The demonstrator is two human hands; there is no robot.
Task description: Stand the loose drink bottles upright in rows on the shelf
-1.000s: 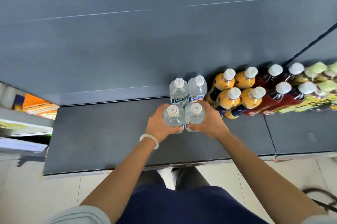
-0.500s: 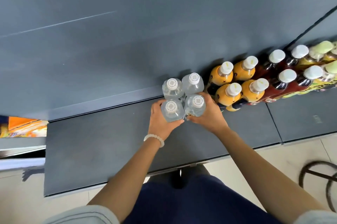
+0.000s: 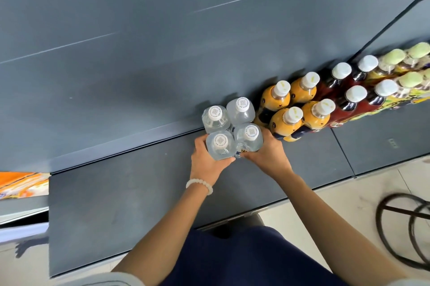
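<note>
Hands first: the left hand (image 3: 207,161) grips one clear plastic water bottle (image 3: 220,145), the right hand (image 3: 267,154) its neighbour (image 3: 248,137), both upright on the dark grey shelf (image 3: 139,183), touching the back pair beside the orange juice bottles (image 3: 294,105). Placement looks nearly finished; next, let go without tipping them.
</note>
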